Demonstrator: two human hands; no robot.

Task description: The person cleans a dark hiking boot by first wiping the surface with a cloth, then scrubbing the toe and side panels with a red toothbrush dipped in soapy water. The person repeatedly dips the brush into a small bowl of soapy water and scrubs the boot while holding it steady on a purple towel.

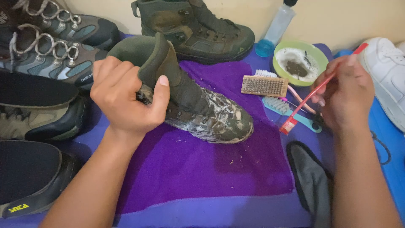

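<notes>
Nearest the camera, two bare forearms are reaching in over a purple terry towel (202,169) that is lying on a blue surface (392,169). A dark grey insole (310,179) is resting at the towel's right edge. The left hand (124,99) is closing tightly around the ankle collar of an olive-green hiking boot (198,105), thumb pressing on the padded cuff; the boot is lying tilted on the towel, its toe pointing right and smeared with white foam. The right hand (348,95) is pinching a slim red-handled toothbrush (314,95), its bristled head hanging just right of the boot's toe, not touching it. Beyond the toothbrush, a wooden scrub brush (264,85) and a teal-handled brush (287,109) are lying side by side. Further back, a green bowl of foamy water (300,63) and a clear plastic bottle (276,27) are standing near the wall, beside a second olive boot (198,27). Grey laced hiking shoes (55,46) are crowding the left; a white sneaker (386,71) is sitting far right.
</notes>
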